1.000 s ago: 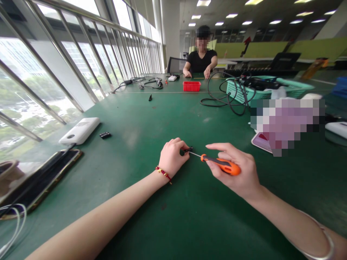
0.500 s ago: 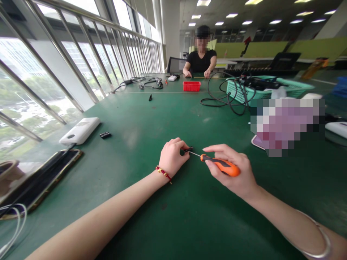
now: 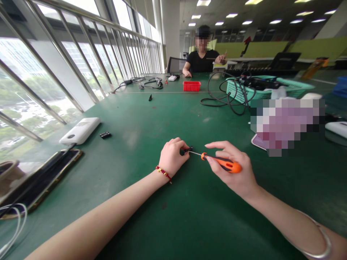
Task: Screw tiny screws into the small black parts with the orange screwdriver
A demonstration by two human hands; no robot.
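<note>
Between the thumb and fingers of my left hand [image 3: 174,154] is a small black part [image 3: 190,148], mostly covered, held low over the green table [image 3: 151,216]. My right hand [image 3: 234,168] grips a screwdriver [image 3: 227,165] with an orange and black handle. Its index finger stretches forward above the handle, while the thumb presses the near side. The thin metal shaft points left, and its tip meets the black part at my left fingertips. Whether the tip sits in a screw is too small to tell.
A small black piece [image 3: 105,135] and a white power bank [image 3: 80,130] lie left, near a phone [image 3: 51,180]. Ahead are a red bin [image 3: 191,86], another black piece [image 3: 150,97] and a teal basket [image 3: 235,92] with black cables. A person [image 3: 202,59] sits at the far end.
The screwdriver handle has turned and risen slightly in my right hand, its tip still at the black part. My left hand stays put. The person opposite has lifted one hand with a thin stick.
</note>
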